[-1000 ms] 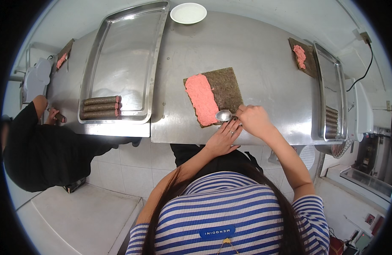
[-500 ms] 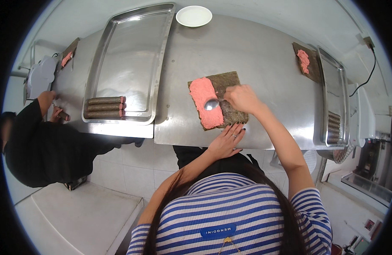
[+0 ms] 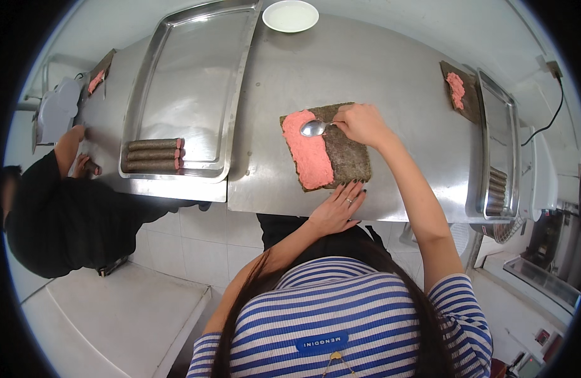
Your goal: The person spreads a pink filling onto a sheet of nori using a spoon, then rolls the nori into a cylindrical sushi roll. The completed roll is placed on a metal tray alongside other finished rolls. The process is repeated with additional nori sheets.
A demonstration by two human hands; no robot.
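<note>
Seaweed sheet point(image 3: 346, 151) lies near the worktop's point(image 3: 378, 69) near edge, its left half covered with pink paste point(image 3: 308, 154). Left of it we see a large steel tray point(image 3: 189, 82) with three dark rolls point(image 3: 153, 154) at its near end. Our right hand point(image 3: 361, 123) grips a spoon point(image 3: 314, 128), its bowl on the paste. Our left hand point(image 3: 337, 208) rests open, fingertips touching the sheet's near edge.
</note>
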